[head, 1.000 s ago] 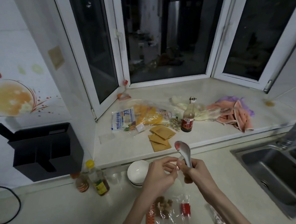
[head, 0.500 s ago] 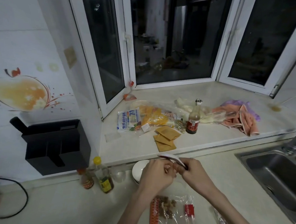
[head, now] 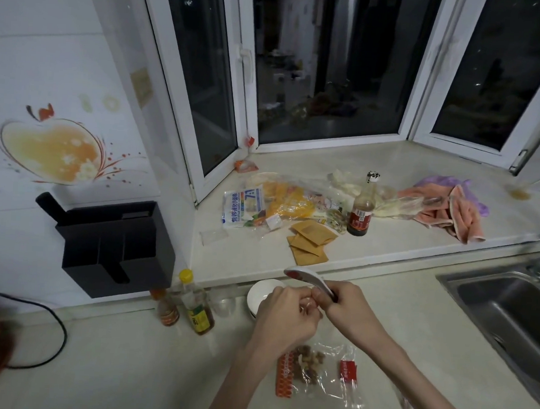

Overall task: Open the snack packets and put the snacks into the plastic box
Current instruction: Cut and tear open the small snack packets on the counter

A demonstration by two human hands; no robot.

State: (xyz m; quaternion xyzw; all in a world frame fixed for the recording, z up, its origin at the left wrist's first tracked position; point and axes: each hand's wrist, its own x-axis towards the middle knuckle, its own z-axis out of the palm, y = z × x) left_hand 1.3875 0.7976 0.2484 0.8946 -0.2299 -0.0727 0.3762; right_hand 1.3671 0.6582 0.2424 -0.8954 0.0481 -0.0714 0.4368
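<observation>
Right hand [head: 347,310] grips white spoon [head: 308,280], bowl end toward 10 o'clock; left hand [head: 284,316] curled, pinching something unclear; snack packet [head: 318,373] at 6 o'clock below.

Clear snack packet [head: 315,374], seemingly opened, flat

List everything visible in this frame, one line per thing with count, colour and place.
snack packet: 1, clear with red-orange strips, brown snacks inside, counter under the hands
spoon: 1, white with red in its bowl, held in right hand
bowl: 1, white, behind left hand
condiment bottles: 2, amber, one yellow-capped, by the wall
dark bottle: 1, red label, on sill
brown sachets: several, on sill
bagged packets: pile, white, blue and yellow, on sill
cloths: pink and purple, right of sill
black holder: 1, on wall
sink: steel, right
left hand: 1, fingers meeting the right hand
right hand: 1, gripping spoon
</observation>
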